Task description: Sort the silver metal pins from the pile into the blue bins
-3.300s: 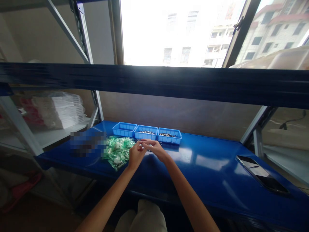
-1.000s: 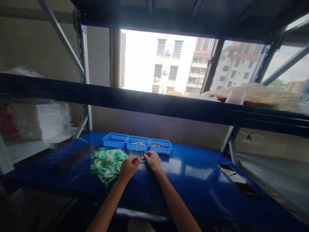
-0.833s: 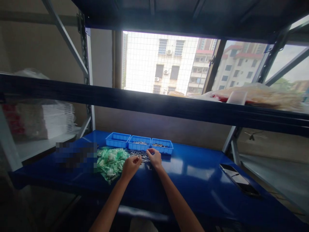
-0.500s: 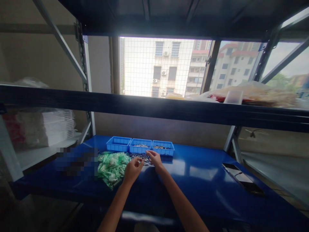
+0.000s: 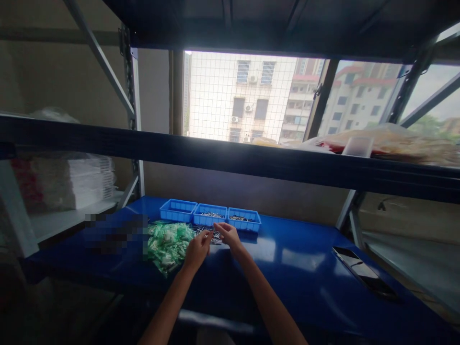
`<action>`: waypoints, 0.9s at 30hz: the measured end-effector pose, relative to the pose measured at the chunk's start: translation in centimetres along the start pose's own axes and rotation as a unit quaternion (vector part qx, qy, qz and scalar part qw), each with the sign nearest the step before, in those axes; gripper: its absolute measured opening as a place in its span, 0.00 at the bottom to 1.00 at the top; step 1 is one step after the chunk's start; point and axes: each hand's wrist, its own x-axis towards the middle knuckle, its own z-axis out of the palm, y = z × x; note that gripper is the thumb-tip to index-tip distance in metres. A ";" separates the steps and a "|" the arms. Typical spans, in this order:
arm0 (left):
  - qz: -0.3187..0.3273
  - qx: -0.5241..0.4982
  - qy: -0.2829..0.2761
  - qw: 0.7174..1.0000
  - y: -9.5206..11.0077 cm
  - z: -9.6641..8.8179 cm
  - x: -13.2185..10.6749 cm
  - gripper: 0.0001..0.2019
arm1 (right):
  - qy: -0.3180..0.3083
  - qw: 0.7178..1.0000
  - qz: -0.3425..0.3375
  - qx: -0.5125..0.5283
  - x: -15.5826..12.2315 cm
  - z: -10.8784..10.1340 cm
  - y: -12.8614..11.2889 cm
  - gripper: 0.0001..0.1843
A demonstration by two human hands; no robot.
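Note:
My left hand [image 5: 198,250] is closed, thumb and fingers pinched together, just right of a heap of green plastic bags [image 5: 167,245]. Close beside it my right hand [image 5: 228,235] has its fingers bent together, tips pointing left towards the left hand. Anything between the fingertips is too small to make out. Behind and under both hands lies a loose pile of small, thin metal pieces like screws [image 5: 216,237], partly covered by the hands.
Three blue bins stand in a row at the back: the left bin [image 5: 178,216], the middle bin [image 5: 209,222] and the right bin [image 5: 245,225]. The last two hold small metal pieces. A phone [image 5: 362,271] lies on the blue table [image 5: 287,287]. A shelf beam [image 5: 230,160] crosses above.
The left hand's fingers have closed up and its tips sit nearer the right hand's. The right hand has barely moved. The camera view has shifted slightly.

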 end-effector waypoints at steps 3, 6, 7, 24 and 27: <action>0.014 0.009 -0.025 1.000 -0.1 0.1 0.1 0.20 | -0.010 1.000 0.002 -0.013 -0.3 0.0 -0.2 0.23; 0.035 0.020 -0.034 0.999 -0.2 0.2 0.2 0.18 | -0.048 0.998 -0.009 -0.034 -0.5 0.1 -0.2 0.22; 0.038 0.025 -0.029 0.999 -0.3 0.2 0.2 0.18 | -0.058 0.997 -0.014 -0.038 -0.5 0.2 -0.3 0.22; -0.012 0.060 0.171 0.983 -0.3 0.0 0.0 0.17 | -0.003 0.998 0.005 -0.058 0.1 -0.3 0.2 0.25; 0.003 0.048 0.180 0.982 -0.2 0.0 -0.1 0.18 | -0.008 0.998 0.014 -0.063 0.0 -0.3 0.1 0.25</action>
